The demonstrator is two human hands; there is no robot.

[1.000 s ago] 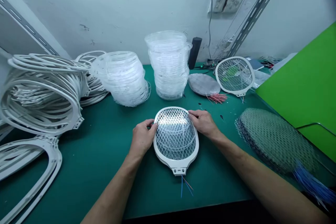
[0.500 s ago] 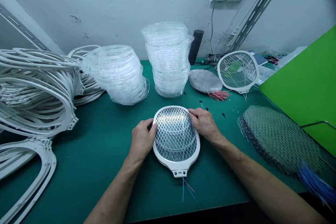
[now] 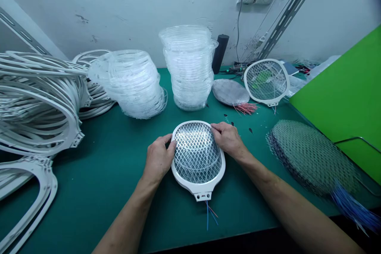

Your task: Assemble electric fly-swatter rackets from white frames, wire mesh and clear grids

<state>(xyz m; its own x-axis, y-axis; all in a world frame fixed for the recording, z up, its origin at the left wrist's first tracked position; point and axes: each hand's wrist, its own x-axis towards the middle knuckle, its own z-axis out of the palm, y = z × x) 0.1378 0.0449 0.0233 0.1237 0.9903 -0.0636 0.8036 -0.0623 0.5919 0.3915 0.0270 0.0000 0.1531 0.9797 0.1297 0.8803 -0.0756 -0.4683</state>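
Note:
An oval white plastic fly-swatter racket head (image 3: 198, 154) with a diamond wire mesh lies flat on the green mat. Blue and red wires (image 3: 210, 214) trail from its neck toward me. My left hand (image 3: 159, 158) grips its left rim, fingers curling over the mesh edge. My right hand (image 3: 228, 139) presses on the upper right rim and mesh. Neither hand hides the neck.
Stacks of clear plastic rings (image 3: 189, 67) and white frames (image 3: 38, 103) stand to the left. A finished racket (image 3: 266, 81), a round mesh pad (image 3: 230, 92) and a stack of mesh with blue wires (image 3: 309, 156) lie to the right, beside a green board (image 3: 336, 103).
The view drifts slightly, shifting the background. Both hands stay on the racket rim, and the racket barely moves on the mat.

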